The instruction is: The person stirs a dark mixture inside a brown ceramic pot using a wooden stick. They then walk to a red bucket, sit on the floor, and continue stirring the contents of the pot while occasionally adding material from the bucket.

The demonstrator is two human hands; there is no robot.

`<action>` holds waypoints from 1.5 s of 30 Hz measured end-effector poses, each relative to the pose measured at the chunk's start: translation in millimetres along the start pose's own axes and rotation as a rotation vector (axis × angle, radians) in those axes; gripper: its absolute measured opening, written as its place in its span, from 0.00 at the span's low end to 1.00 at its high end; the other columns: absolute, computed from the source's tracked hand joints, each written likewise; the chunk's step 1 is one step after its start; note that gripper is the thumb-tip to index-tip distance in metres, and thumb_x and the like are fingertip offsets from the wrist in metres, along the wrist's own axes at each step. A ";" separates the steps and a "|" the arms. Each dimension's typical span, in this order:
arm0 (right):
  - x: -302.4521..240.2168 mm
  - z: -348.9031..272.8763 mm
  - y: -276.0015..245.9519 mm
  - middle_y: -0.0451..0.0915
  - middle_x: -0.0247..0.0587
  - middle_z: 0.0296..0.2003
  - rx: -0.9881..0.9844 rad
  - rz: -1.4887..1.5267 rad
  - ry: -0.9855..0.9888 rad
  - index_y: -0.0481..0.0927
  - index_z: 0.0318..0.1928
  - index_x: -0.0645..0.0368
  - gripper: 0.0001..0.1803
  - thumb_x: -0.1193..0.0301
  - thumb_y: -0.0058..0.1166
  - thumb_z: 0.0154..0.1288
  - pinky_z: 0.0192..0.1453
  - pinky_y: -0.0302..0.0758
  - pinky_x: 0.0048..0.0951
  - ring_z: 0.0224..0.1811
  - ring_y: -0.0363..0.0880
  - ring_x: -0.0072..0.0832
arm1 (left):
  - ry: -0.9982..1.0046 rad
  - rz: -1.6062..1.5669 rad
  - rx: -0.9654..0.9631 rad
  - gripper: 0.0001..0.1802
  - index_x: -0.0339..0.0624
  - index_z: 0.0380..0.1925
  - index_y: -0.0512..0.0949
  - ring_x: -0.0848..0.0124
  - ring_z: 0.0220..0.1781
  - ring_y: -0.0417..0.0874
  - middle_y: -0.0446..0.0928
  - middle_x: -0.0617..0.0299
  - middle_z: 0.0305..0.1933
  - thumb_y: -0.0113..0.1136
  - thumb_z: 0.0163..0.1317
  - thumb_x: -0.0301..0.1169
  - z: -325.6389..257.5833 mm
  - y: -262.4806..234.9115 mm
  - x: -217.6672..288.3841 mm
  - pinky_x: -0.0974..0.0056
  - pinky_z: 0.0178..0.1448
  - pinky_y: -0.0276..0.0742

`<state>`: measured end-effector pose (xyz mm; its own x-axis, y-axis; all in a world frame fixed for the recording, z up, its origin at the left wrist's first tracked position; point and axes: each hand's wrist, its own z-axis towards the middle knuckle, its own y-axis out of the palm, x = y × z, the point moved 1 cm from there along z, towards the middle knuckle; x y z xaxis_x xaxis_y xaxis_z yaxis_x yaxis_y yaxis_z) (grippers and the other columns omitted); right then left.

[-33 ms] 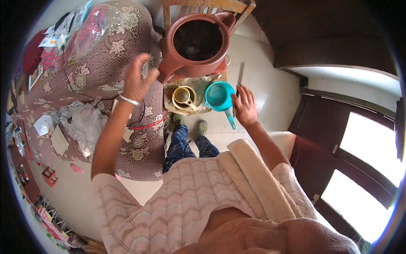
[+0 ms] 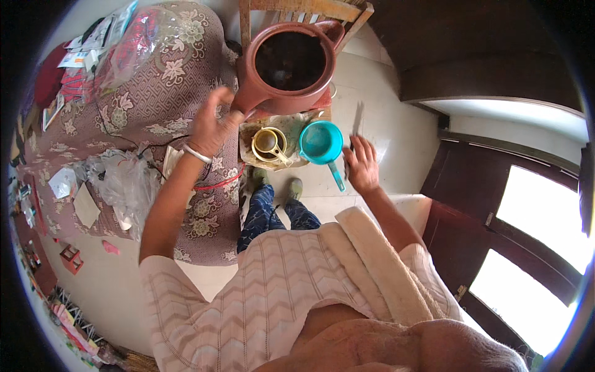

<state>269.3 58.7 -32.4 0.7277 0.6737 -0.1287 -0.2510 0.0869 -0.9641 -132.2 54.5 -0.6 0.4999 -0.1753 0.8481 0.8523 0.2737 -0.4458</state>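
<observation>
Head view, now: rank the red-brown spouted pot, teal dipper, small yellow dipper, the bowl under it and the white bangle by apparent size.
1. Red-brown spouted pot
2. Teal dipper
3. Small yellow dipper and bowl: too alike to rank
4. White bangle

No text readable; no numbers (either)

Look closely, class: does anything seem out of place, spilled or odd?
The teal dipper juts past the edge of the worn surface, its handle over the floor, so it looks precarious. A pink scrap lies loose on the floor, like litter. No spill is evident.
</observation>
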 end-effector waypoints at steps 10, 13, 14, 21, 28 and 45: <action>-12.4 -260.9 -39.1 0.79 0.46 0.43 -0.757 0.117 0.710 0.75 0.39 0.56 0.10 0.63 0.51 0.64 0.53 0.74 0.44 0.47 0.77 0.45 | -0.296 -0.108 -0.063 0.19 0.37 0.38 0.82 0.55 0.40 0.87 0.84 0.47 0.37 0.70 0.50 0.38 4.0 48.8 11.4 0.57 0.45 0.80; 8.3 -351.9 -9.9 0.79 0.48 0.41 -0.658 0.239 0.598 0.75 0.39 0.57 0.12 0.61 0.47 0.68 0.53 0.74 0.43 0.47 0.78 0.47 | -0.407 -0.009 0.006 0.21 0.33 0.38 0.81 0.59 0.36 0.87 0.84 0.46 0.35 0.70 0.48 0.37 -8.9 69.6 27.0 0.58 0.42 0.80; 17.0 -381.1 3.1 0.79 0.49 0.40 -0.649 0.263 0.616 0.74 0.39 0.58 0.12 0.61 0.47 0.68 0.53 0.75 0.43 0.47 0.78 0.47 | -0.429 -0.051 0.054 0.20 0.33 0.38 0.80 0.60 0.34 0.86 0.84 0.48 0.33 0.70 0.48 0.36 -11.0 72.7 41.4 0.59 0.40 0.80; 47.9 -398.8 -9.8 0.80 0.54 0.32 -0.840 0.068 0.565 0.72 0.36 0.60 0.13 0.62 0.46 0.69 0.38 0.81 0.47 0.36 0.83 0.50 | -0.739 -0.117 0.238 0.15 0.33 0.35 0.78 0.75 0.20 0.77 0.80 0.60 0.25 0.69 0.50 0.30 -117.8 35.9 119.6 0.66 0.22 0.73; 92.1 -387.2 -22.1 0.81 0.53 0.32 -0.893 0.010 0.395 0.72 0.38 0.60 0.13 0.63 0.44 0.70 0.40 0.80 0.48 0.37 0.83 0.50 | -0.868 -0.143 0.587 0.10 0.37 0.30 0.75 0.80 0.16 0.71 0.75 0.67 0.19 0.68 0.50 0.25 -336.2 17.7 213.5 0.70 0.18 0.65; -68.9 -204.6 23.8 0.82 0.56 0.34 -1.172 -0.400 -0.448 0.72 0.41 0.60 0.14 0.61 0.43 0.69 0.42 0.79 0.51 0.38 0.83 0.52 | -1.323 -0.366 1.749 0.09 0.36 0.31 0.74 0.80 0.13 0.68 0.72 0.66 0.17 0.62 0.50 0.21 -852.2 81.4 276.7 0.72 0.15 0.63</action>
<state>343.8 -135.8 -94.0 0.2918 0.9532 0.0799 0.7949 -0.1951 -0.5746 206.8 -777.6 -46.2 -0.5997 -0.0598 0.7980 -0.4639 0.8385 -0.2858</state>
